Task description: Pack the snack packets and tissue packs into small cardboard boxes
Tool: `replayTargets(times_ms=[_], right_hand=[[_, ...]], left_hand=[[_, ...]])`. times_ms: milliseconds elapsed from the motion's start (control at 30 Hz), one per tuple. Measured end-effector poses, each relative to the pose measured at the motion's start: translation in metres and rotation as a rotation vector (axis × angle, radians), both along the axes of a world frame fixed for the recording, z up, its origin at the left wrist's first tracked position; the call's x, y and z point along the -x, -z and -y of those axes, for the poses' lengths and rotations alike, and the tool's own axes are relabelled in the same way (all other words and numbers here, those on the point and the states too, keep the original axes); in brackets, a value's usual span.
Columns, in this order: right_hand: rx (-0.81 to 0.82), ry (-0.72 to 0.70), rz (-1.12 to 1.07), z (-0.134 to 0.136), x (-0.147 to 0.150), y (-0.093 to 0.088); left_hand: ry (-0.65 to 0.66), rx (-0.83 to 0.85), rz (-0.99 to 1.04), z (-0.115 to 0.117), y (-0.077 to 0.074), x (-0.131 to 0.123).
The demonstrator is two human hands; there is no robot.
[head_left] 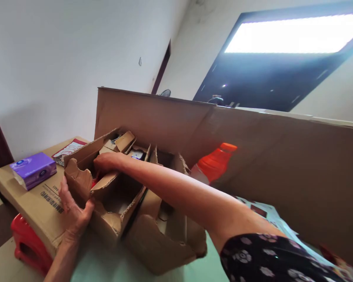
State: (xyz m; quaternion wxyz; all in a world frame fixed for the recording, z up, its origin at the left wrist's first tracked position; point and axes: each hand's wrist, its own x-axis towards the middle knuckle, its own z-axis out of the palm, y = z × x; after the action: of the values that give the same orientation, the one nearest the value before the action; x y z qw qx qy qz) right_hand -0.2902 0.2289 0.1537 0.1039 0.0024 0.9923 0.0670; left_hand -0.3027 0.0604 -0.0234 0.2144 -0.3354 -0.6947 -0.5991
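A brown cardboard box [79, 181] with torn-down front edges stands tilted on the left, split by a cardboard divider. My left hand [76, 213] grips its front left corner, thumb against the front and fingers along the side. My right hand [106, 162] reaches down into the left compartment; its fingers are hidden inside. Something red [95, 182] shows just below that hand, too covered to name. Small cartons [125, 141] lie at the back of this box. A second cut cardboard box [161, 250] stands right beside it, under my right forearm.
An orange-capped bottle [214, 162] leans behind the boxes, before a tall cardboard panel [153, 113]. On a large carton [20, 168] at left lie a purple tissue pack [33, 169] and a red-and-white packet [69, 150]. A red plastic stool [29, 244] stands below.
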Motion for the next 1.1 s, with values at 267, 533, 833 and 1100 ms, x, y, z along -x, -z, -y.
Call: replayTargets(times_ms=[267, 533, 833, 1100], right_hand=[[-0.095, 0.146, -0.490, -0.004, -0.074, -0.051], [0.143, 0.369, -1.037, -0.070, -0.307, -0.062], [-0.174, 1.225, -0.678, -0.113, -0.497, 0.026], [0.217, 0.824, -0.665, -0.126, -0.372, 0.017]], left_hand=[[-0.063, -0.010, -0.015, -0.001, 0.000, 0.005], [-0.005, -0.034, -0.047, -0.006, -0.011, 0.011], [-0.072, -0.011, -0.092, -0.009, -0.006, 0.020], [-0.096, -0.031, -0.062, -0.008, -0.011, 0.011]])
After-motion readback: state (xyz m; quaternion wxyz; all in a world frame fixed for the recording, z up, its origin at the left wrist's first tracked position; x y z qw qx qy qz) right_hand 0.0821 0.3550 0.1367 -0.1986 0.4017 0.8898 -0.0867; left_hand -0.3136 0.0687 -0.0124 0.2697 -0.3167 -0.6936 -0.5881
